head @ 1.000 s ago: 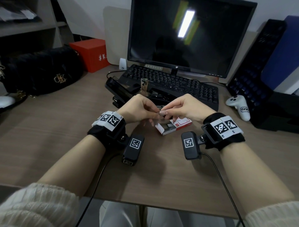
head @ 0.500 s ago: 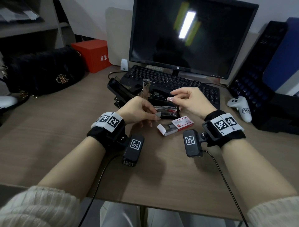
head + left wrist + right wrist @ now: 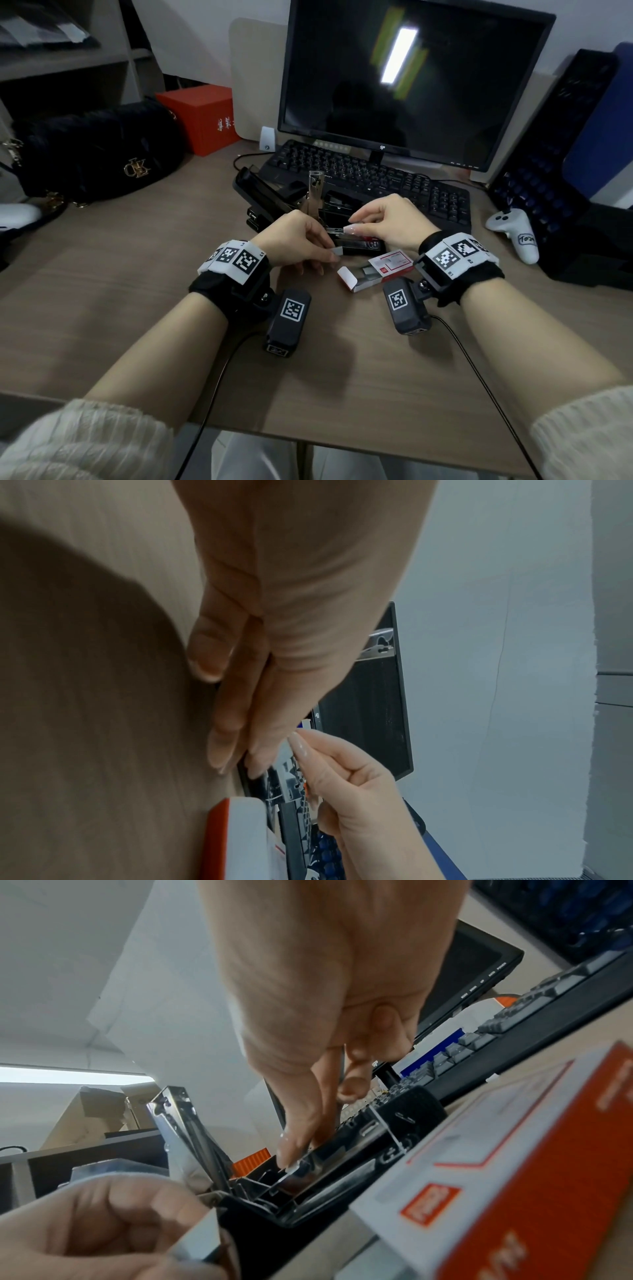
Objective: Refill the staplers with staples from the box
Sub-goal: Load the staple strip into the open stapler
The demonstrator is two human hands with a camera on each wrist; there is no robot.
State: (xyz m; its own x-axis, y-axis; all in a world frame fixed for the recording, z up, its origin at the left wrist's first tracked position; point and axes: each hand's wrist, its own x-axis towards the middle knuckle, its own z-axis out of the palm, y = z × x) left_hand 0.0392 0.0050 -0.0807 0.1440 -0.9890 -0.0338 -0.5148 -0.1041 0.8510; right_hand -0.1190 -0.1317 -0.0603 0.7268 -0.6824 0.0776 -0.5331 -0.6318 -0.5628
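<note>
The right hand pinches a silver staple strip over the open black stapler; the left hand pinches another short strip, just beside the red-and-white staple box.

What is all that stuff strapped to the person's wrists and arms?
Each wrist wears a black band topped by a white strip of square black-and-white code markers. A small black camera box with its own marker hangs under each wrist, trailing a thin black cable. Cream knitted sleeves are pushed up. Fingernails are long.

Wooden desk: staplers, staple box, keyboard, handbag.
</note>
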